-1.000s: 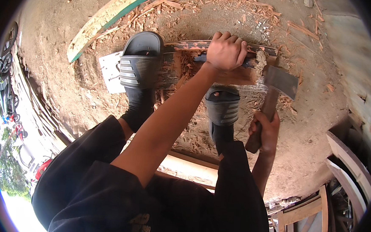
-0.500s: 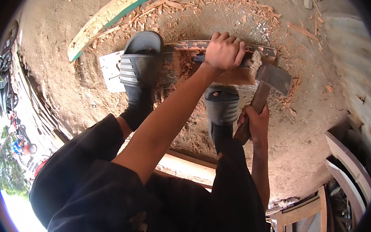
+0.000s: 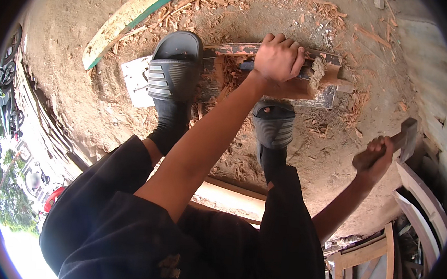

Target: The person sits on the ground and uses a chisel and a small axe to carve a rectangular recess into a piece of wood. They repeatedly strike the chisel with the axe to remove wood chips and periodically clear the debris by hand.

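While the left hand (image 3: 278,58) is closed around a chisel (image 3: 312,72) set on the wood piece (image 3: 267,86) beneath it, a mallet (image 3: 387,147) is gripped raised by the right hand (image 3: 377,158); chips (image 3: 232,160) lie scattered, carving seems unfinished

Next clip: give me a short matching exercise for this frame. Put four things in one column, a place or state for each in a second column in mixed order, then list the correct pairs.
Things
1. left hand
2. right hand
3. left sandal
4. curved plank with green edge

Places or states
A. lying on the dirt at the upper left
B. gripping the wooden handle of a hatchet, held out to the side
C. planted on the end of the wood piece
D. grasping a chisel on the wood piece

Pairs: 1-D, 2-B, 3-C, 4-A
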A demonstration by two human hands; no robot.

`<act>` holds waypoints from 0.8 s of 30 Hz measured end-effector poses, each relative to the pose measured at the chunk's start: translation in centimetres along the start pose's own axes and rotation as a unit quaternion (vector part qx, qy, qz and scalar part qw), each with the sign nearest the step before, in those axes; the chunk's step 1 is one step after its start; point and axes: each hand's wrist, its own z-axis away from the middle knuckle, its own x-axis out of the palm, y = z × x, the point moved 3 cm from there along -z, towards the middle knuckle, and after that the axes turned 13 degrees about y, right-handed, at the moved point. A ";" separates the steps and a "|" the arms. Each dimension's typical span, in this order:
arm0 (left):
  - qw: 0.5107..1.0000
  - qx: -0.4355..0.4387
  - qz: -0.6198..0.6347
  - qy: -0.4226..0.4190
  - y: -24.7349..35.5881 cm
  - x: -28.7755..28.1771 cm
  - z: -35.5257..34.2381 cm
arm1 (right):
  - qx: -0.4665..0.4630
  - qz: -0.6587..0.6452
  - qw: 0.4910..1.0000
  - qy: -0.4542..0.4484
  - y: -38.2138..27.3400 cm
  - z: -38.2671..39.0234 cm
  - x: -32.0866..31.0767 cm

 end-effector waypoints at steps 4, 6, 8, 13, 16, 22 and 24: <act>1.000 0.002 0.002 0.011 0.0 0.0 -0.4 | -0.093 0.209 0.969 -0.092 7.4 4.0 1.5; 1.000 0.000 -0.008 0.007 -0.2 -0.1 -0.2 | 0.148 0.247 0.920 -0.266 8.8 9.6 4.1; 1.000 0.000 -0.011 0.014 -0.4 -0.2 -0.1 | 0.147 0.233 0.926 -0.259 9.7 9.8 3.5; 0.994 0.043 0.031 0.096 0.8 -1.4 -1.2 | 0.165 0.191 0.929 -0.271 10.5 9.9 3.3; 0.994 0.001 0.102 0.043 3.3 -3.2 -1.2 | 0.167 0.201 0.922 -0.287 9.5 10.7 2.6; 0.975 -0.175 0.105 -0.091 3.0 -4.9 1.9 | 0.146 0.229 0.903 -0.333 7.9 12.1 3.5; 0.978 -0.154 0.118 -0.079 2.6 -5.6 2.2 | 0.167 0.200 0.911 -0.319 7.7 12.1 3.5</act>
